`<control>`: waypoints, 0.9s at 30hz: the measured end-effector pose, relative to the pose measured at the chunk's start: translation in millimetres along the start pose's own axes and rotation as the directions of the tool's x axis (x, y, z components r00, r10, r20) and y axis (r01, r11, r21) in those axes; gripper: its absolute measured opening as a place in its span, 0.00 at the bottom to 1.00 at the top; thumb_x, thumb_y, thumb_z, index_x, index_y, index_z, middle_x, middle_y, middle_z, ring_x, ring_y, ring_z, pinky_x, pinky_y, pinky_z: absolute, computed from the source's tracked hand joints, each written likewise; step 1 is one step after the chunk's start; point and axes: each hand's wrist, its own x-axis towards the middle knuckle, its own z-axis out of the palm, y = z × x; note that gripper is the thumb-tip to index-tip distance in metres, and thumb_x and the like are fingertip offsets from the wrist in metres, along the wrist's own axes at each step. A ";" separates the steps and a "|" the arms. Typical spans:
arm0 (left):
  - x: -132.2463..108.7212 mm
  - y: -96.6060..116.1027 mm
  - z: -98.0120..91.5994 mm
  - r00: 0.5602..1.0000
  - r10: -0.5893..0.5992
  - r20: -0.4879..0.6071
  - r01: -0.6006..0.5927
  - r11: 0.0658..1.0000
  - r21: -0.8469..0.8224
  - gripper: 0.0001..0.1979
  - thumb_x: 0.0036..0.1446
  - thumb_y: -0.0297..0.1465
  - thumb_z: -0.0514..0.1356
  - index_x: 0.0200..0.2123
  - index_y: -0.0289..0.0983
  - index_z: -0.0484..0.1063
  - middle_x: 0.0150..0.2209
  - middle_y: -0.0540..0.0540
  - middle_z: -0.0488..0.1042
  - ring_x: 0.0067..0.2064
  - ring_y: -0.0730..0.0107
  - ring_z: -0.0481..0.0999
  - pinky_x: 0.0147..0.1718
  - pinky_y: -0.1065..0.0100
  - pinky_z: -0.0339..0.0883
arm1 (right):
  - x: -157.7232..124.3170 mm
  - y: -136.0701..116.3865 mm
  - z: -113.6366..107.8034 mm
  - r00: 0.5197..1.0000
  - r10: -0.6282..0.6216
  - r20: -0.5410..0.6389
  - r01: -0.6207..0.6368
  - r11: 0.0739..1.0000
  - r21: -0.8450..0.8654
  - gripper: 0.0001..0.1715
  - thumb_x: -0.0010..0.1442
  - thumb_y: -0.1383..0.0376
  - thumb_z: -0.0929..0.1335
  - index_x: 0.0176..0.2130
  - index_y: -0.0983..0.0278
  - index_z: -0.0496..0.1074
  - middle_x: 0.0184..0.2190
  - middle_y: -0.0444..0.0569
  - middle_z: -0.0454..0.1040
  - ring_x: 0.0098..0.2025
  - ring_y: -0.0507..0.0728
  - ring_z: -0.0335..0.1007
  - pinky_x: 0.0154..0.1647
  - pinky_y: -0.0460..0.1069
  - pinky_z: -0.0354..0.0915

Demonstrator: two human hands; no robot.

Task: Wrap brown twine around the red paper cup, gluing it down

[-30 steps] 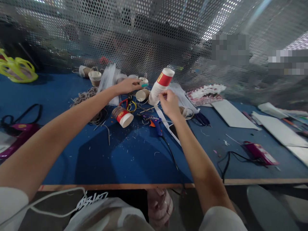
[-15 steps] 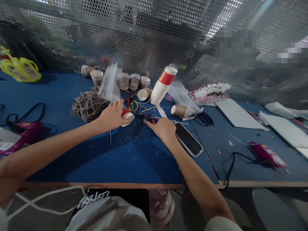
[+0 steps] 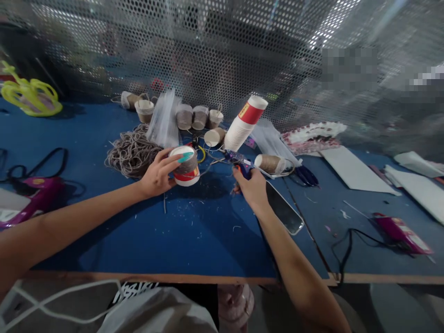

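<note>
My left hand (image 3: 160, 175) is closed around a red and white paper cup (image 3: 187, 176), held up off the table with its open rim facing up and away. Grey cord covers the cup's upper part, and a loose strand trails off to the right. In my right hand (image 3: 255, 189) is a dark blue and orange glue gun (image 3: 245, 170), its nozzle end pointing left toward the cup stack. Behind my left hand lies a tangled heap of grey cord (image 3: 133, 150). The handles of a yellow and red tool (image 3: 201, 155) show partly behind the cup.
A leaning stack of paper cups (image 3: 239, 132) stands behind the glue gun. Several cord-wrapped cups (image 3: 183, 116) line the back beside white mesh (image 3: 163, 120). A phone (image 3: 282, 208) lies by my right wrist. Magenta boxes with black cords (image 3: 400, 233) lie at both sides.
My left hand has lifted the cup off the table and turned it rim up. My right hand has raised the glue gun from the table and moved it right.
</note>
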 end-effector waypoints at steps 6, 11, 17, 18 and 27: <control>2.8 9.0 4.5 0.982 -0.188 0.001 0.185 0.968 -0.167 0.41 0.56 0.45 0.66 0.66 0.46 0.47 0.52 0.37 0.72 0.50 0.54 0.77 0.45 0.52 0.77 | -24.7 -7.1 14.0 0.992 -0.125 0.035 0.081 0.810 0.581 0.21 0.51 0.48 0.73 0.33 0.58 0.64 0.16 0.38 0.70 0.13 0.52 0.65 0.14 0.49 0.64; 2.9 17.9 4.5 0.946 -0.271 0.176 0.310 0.915 -0.257 0.42 0.53 0.48 0.66 0.64 0.43 0.50 0.55 0.35 0.71 0.54 0.50 0.76 0.50 0.49 0.76 | -38.8 -13.0 18.8 0.956 -0.260 0.137 0.070 0.653 0.754 0.20 0.52 0.49 0.72 0.34 0.58 0.66 0.25 0.41 0.77 0.13 0.50 0.65 0.12 0.49 0.65; 5.3 26.6 3.1 0.946 -0.272 0.176 0.314 0.906 -0.284 0.42 0.54 0.47 0.67 0.64 0.41 0.51 0.55 0.34 0.71 0.55 0.51 0.76 0.51 0.51 0.75 | -40.8 -9.4 23.6 0.939 -0.269 0.215 0.044 0.713 0.700 0.22 0.50 0.50 0.75 0.35 0.57 0.64 0.16 0.34 0.69 0.13 0.53 0.67 0.14 0.50 0.69; 5.5 26.8 3.3 0.951 -0.259 0.167 0.298 0.914 -0.276 0.42 0.54 0.46 0.67 0.64 0.40 0.51 0.55 0.33 0.71 0.55 0.51 0.76 0.50 0.51 0.75 | -41.1 -9.1 24.2 0.934 -0.280 0.222 0.047 0.713 0.700 0.23 0.49 0.49 0.75 0.35 0.57 0.63 0.16 0.34 0.68 0.12 0.53 0.67 0.14 0.50 0.69; 8.9 25.3 1.8 0.944 -0.254 0.209 0.305 0.914 -0.269 0.45 0.49 0.38 0.72 0.64 0.38 0.51 0.55 0.33 0.69 0.56 0.50 0.74 0.50 0.52 0.75 | -44.5 -11.0 22.8 0.922 -0.317 0.221 0.075 0.707 0.703 0.23 0.51 0.48 0.73 0.36 0.58 0.63 0.15 0.34 0.68 0.14 0.54 0.70 0.15 0.49 0.69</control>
